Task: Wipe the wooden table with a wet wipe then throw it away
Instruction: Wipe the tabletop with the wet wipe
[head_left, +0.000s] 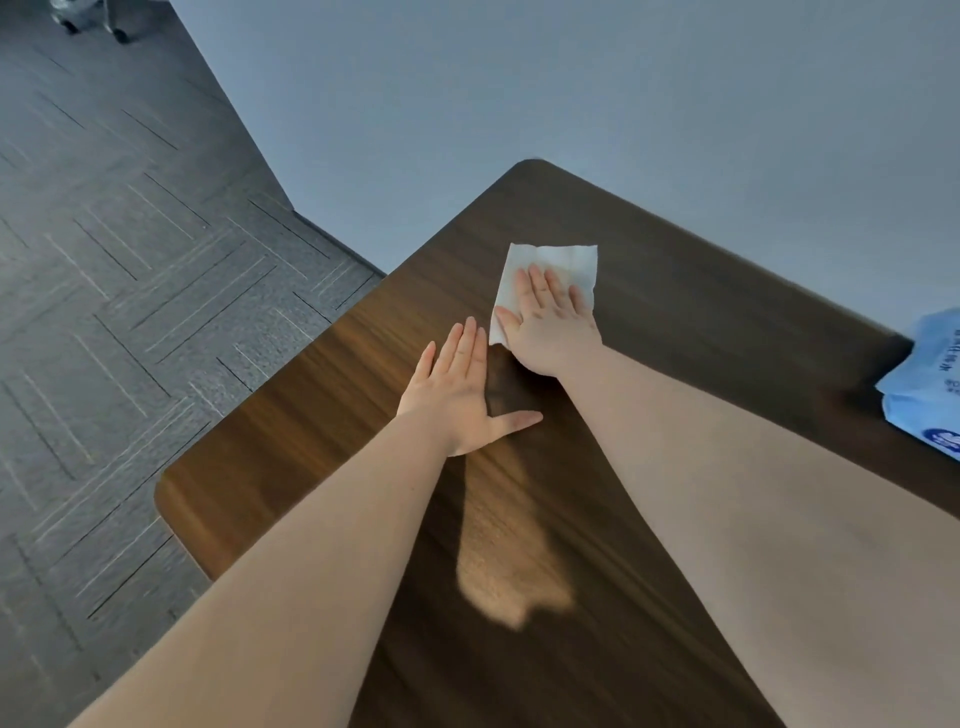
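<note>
A white wet wipe (566, 260) lies spread flat on the dark wooden table (701, 332), toward its far left corner. My right hand (550, 322) presses flat on the wipe, fingers spread, covering its lower half. My left hand (462, 395) rests flat on the bare wood just left of and nearer than the wipe, fingers together, thumb out, holding nothing. The two hands almost touch.
A light blue wet-wipe pack (930, 379) lies at the table's right edge, partly out of frame. A grey wall (571, 93) stands behind the table. Grey patterned carpet (130, 260) runs along the left. A chair's castors (93, 21) show at top left.
</note>
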